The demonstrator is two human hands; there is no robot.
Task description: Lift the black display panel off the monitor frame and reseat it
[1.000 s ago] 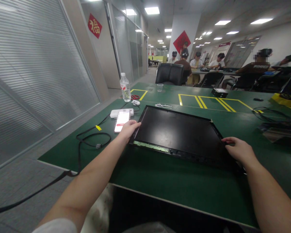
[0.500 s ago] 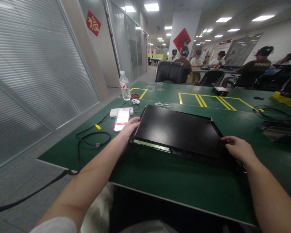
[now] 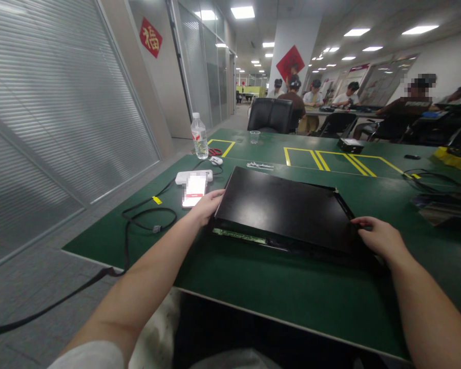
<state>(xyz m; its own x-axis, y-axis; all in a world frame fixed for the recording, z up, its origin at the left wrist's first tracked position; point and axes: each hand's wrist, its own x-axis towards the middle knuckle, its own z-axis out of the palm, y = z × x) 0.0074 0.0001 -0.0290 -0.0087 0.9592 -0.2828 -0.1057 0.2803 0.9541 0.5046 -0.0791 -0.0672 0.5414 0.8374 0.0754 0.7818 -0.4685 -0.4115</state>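
A flat, dark screen panel (image 3: 280,207) lies face up above a black frame, slightly tilted with its left side higher. Along the near edge, below the panel, a green circuit-board strip (image 3: 238,237) shows through a gap. My left hand (image 3: 211,205) grips the panel's left edge, its fingertips partly hidden behind that side. At the right edge, my right hand (image 3: 380,237) has its fingers closed on the panel, with thumb and index finger near the corner. The underside of the panel is out of sight.
Left of the panel are a lit phone (image 3: 195,189), a white power strip (image 3: 184,177) and a black cable (image 3: 126,230). Farther back stand a water bottle (image 3: 200,136), red scissors (image 3: 215,152) and a plastic cup (image 3: 254,136). Several people sit at tables beyond.
The panel's left side has risen a little with my left hand, and the gap above the green strip is wider. My right hand stays at the right edge.
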